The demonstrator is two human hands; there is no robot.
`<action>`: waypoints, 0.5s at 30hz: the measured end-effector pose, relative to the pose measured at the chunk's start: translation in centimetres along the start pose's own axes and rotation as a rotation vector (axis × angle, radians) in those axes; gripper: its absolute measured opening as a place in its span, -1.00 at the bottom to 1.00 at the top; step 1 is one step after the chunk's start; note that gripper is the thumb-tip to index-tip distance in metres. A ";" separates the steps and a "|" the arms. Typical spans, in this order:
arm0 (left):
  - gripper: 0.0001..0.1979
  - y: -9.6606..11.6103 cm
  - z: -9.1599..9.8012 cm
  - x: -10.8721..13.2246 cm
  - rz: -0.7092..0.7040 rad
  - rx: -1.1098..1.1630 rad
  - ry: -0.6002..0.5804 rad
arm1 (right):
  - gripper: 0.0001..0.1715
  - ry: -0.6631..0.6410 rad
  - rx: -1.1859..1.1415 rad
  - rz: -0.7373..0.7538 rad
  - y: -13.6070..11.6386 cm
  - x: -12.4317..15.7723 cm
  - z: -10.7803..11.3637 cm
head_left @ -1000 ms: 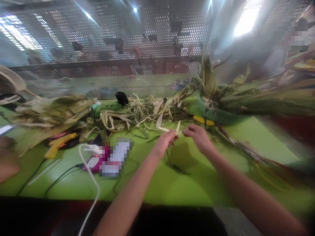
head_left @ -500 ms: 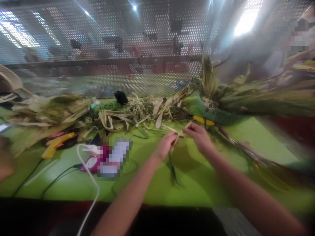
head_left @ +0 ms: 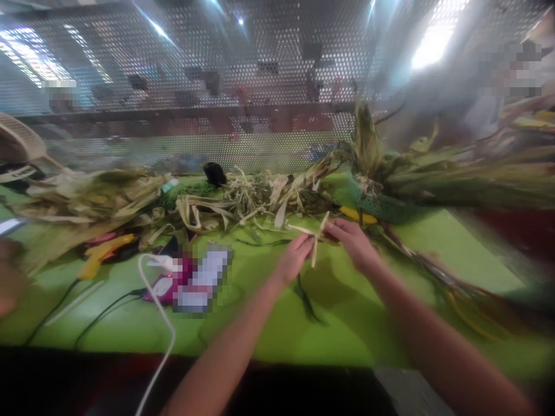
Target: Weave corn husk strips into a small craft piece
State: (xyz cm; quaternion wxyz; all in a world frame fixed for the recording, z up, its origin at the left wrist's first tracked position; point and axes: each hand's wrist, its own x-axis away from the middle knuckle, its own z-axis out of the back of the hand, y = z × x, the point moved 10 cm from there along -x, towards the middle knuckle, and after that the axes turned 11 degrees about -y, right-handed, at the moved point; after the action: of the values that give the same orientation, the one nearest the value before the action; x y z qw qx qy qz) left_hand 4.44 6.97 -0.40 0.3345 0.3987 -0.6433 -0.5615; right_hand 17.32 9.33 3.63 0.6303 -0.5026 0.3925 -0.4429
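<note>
My left hand (head_left: pixel 293 257) and my right hand (head_left: pixel 352 241) meet above the green table (head_left: pixel 269 329), both pinched on pale dried leaf strips (head_left: pixel 316 238) that cross between them. One strip points up, another hangs down between the hands. A thin dark green stem (head_left: pixel 307 299) trails from under my left hand onto the table. A heap of dried leaf strips (head_left: pixel 247 199) lies just beyond the hands.
A green basket (head_left: pixel 381 203) with long leaves stands at the right, a yellow tool (head_left: pixel 359 215) beside it. A yellow glue gun (head_left: pixel 102 251), cables and a white cord (head_left: pixel 162 323) lie at the left. Another person's hand (head_left: pixel 9 277) shows at the left edge. A perforated screen (head_left: pixel 260 86) stands behind.
Both hands have stayed together over the same spot. The strips between them have turned: one end now hangs down and one sticks up.
</note>
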 end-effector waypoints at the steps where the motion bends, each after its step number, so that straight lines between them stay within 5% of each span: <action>1: -0.67 0.0 0.1 0.0 -0.001 -0.002 0.004 | -0.61 -0.028 -0.010 -0.006 0.1 0.0 -0.4; 15: -0.79 2.5 1.0 0.4 -0.082 -0.229 0.129 | -0.69 -0.133 0.056 0.028 0.7 -0.2 -2.2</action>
State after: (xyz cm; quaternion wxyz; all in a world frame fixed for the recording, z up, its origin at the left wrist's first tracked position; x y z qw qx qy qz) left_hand 2.98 7.18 1.91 0.3954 0.4190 -0.5353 -0.6177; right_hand 15.33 8.97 2.60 0.6750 -0.5075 0.3439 -0.4105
